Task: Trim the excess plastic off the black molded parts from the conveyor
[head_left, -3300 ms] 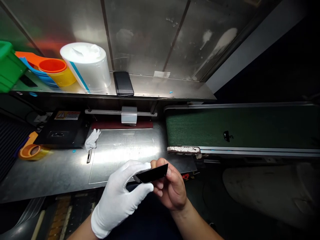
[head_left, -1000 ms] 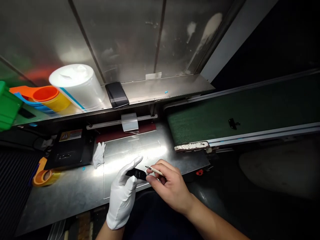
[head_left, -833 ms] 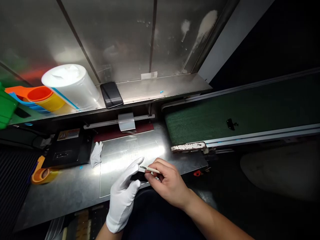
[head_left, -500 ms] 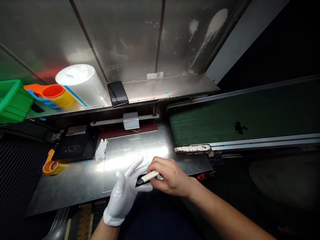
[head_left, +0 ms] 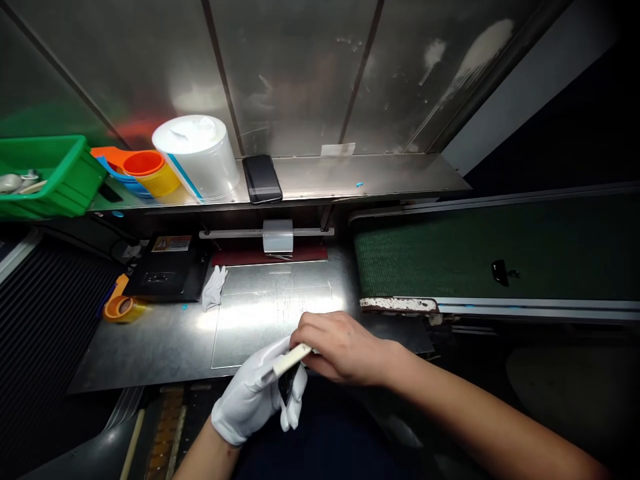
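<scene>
My left hand [head_left: 257,390], in a white glove, has its fingers curled round a small black part [head_left: 287,383], mostly hidden between the two hands. My bare right hand [head_left: 337,347] grips a cream-coloured knife-like tool [head_left: 291,361], whose grey tip points down and left over the gloved palm. Both hands are close together above the front edge of the metal table [head_left: 165,353]. Behind them a clear sheet [head_left: 240,333] lies on the tabletop, with a spare white glove [head_left: 215,288] at its left.
A shelf [head_left: 310,177] at the back holds a green bin [head_left: 75,177], tape rolls, a white roll [head_left: 200,160] and a phone [head_left: 262,179]. On the left stand a black box [head_left: 165,270] and a tape dispenser [head_left: 120,308]. A green conveyor [head_left: 430,253] at right carries a black part [head_left: 499,272].
The view has turned left, showing more of the green bin. My left hand has turned and its spread fingers have curled round the black part. The tool has moved with my right hand.
</scene>
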The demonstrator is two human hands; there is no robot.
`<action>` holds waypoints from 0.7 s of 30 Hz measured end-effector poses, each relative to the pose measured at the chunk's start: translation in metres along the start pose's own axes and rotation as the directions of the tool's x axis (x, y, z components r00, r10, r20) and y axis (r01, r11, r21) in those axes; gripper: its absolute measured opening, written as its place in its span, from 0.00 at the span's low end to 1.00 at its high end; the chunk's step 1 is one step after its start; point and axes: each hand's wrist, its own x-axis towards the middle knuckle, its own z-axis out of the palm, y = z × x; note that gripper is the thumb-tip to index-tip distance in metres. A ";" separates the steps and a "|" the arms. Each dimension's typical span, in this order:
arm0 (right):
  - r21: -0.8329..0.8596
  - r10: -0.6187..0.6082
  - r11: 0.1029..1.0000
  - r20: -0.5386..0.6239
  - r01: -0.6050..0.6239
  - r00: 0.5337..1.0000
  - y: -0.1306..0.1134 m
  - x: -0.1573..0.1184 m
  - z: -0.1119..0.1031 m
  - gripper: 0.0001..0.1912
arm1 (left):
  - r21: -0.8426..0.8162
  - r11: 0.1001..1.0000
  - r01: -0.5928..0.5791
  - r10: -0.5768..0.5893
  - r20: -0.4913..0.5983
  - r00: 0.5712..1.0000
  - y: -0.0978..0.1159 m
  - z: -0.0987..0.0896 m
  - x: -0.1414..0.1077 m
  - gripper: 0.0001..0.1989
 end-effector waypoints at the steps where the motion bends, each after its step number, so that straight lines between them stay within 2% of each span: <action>1: 0.094 0.071 0.993 -0.032 -0.068 0.997 0.000 -0.001 -0.001 0.14 | -0.041 0.998 -0.043 0.043 0.008 0.999 -0.001 -0.003 -0.001 0.18; 3: 0.282 0.207 0.943 -0.077 -0.178 0.975 -0.001 -0.005 -0.004 0.19 | -0.096 0.987 -0.126 0.128 0.011 0.992 0.001 -0.008 -0.004 0.23; 5: 0.419 0.312 0.873 -0.088 -0.248 0.946 -0.002 -0.010 -0.006 0.19 | -0.108 0.975 -0.195 0.196 -0.003 0.981 0.008 -0.010 -0.008 0.28; 10: 0.670 0.458 0.655 0.014 -0.348 0.889 -0.002 -0.023 0.000 0.16 | -0.072 0.959 -0.273 0.270 -0.050 0.962 0.027 -0.002 -0.015 0.30; 12: 0.726 0.478 0.586 0.048 -0.359 0.877 -0.001 -0.028 0.004 0.14 | -0.066 0.962 -0.265 0.262 -0.062 0.963 0.031 0.001 -0.016 0.32; 15: 0.759 0.517 0.537 0.050 -0.369 0.855 0.000 -0.033 0.008 0.14 | -0.059 0.970 -0.236 0.232 -0.072 0.970 0.033 0.003 -0.014 0.31; 21: 0.870 0.621 0.365 0.039 -0.333 0.783 0.000 -0.032 0.010 0.16 | -0.013 0.986 -0.165 0.163 -0.070 0.984 0.031 0.011 -0.005 0.29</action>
